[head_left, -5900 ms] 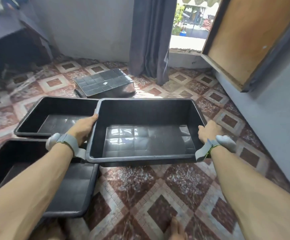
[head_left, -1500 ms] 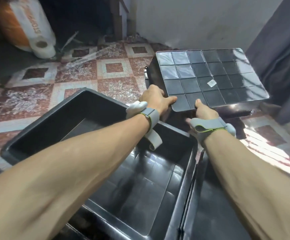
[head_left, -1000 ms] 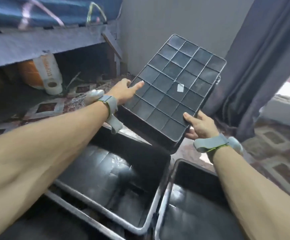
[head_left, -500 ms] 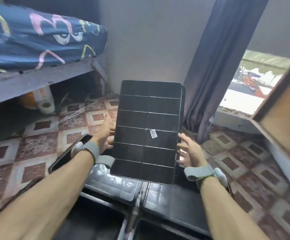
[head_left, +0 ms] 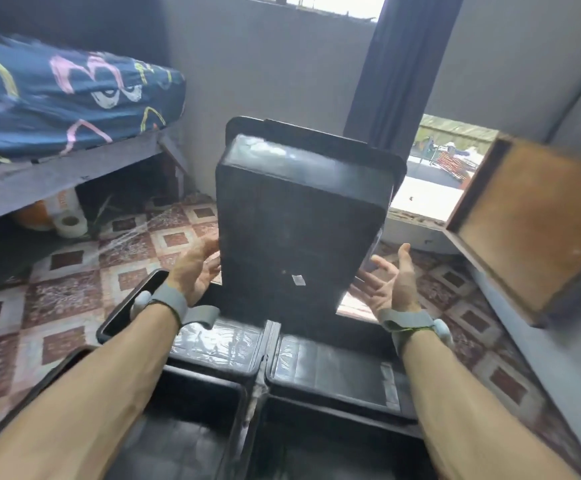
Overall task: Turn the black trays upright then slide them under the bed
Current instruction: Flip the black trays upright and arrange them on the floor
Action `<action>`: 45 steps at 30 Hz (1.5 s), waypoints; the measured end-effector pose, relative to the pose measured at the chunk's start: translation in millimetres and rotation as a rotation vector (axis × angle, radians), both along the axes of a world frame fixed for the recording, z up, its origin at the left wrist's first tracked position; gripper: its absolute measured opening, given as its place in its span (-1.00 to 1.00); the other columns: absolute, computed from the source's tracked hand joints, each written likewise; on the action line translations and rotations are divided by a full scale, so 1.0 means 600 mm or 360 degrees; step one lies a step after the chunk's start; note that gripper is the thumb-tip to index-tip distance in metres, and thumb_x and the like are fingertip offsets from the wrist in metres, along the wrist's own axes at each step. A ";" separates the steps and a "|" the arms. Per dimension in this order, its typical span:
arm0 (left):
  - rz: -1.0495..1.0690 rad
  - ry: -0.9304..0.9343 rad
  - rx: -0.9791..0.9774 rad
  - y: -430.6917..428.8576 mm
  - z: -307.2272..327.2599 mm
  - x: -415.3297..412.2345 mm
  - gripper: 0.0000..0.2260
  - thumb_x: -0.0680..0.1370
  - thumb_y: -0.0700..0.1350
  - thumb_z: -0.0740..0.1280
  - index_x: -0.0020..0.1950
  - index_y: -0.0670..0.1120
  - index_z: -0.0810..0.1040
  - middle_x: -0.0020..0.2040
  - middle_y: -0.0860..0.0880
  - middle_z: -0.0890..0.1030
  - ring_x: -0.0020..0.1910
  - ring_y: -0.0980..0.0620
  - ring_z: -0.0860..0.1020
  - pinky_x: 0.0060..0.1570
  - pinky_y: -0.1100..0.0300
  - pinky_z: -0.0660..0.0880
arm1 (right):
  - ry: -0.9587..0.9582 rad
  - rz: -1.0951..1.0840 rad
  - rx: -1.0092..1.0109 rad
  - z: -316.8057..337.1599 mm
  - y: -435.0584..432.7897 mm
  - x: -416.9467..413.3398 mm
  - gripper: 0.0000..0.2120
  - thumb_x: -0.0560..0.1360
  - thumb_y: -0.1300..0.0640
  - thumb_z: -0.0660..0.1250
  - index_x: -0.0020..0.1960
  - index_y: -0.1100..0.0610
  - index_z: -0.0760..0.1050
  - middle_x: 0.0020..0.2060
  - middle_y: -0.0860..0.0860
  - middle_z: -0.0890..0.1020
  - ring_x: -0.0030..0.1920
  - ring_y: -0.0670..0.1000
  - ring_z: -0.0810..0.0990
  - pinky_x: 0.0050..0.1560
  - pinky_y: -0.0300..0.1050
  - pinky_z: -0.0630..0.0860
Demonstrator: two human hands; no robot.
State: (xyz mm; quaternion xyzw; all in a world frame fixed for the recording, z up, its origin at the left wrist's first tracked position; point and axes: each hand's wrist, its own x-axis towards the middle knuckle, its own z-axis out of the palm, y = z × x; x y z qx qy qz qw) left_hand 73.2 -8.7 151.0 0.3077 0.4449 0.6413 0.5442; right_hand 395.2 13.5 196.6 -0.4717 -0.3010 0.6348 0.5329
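A black tray (head_left: 299,216) stands on end in the air ahead of me, tilted, its flat underside with a small white sticker towards me and its rim away from me. My left hand (head_left: 195,271) touches its lower left side with curved, spread fingers. My right hand (head_left: 389,282) is beside its lower right corner, palm open and fingers apart, a small gap between them. Below it two upright black trays (head_left: 213,341) (head_left: 334,368) sit side by side on the floor. Another upright tray's rim (head_left: 122,306) shows at the left. The bed (head_left: 74,98) is at the left.
Under the bed frame (head_left: 57,174) lie a paper roll (head_left: 70,221) and an orange object. A dark curtain (head_left: 396,64) hangs behind the tray. An open wooden door (head_left: 531,230) juts in at the right beside a bright doorway (head_left: 431,188). The floor is patterned tile (head_left: 74,292).
The tray has been lifted off the floor and tipped up on end; it now leans further over, and both hands have slipped down to its lower edges and opened.
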 end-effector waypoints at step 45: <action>0.0092 0.0232 -0.1154 -0.262 -0.265 0.281 -0.32 0.52 -0.07 0.42 0.51 -0.22 0.14 0.26 -0.15 0.53 0.13 -0.14 0.60 0.02 -0.01 0.60 | -0.1779 -0.0033 -0.0579 -0.254 -0.311 0.241 -0.43 0.44 0.31 0.24 0.41 0.02 0.27 0.15 0.11 0.57 0.07 0.20 0.56 -0.01 -0.03 0.46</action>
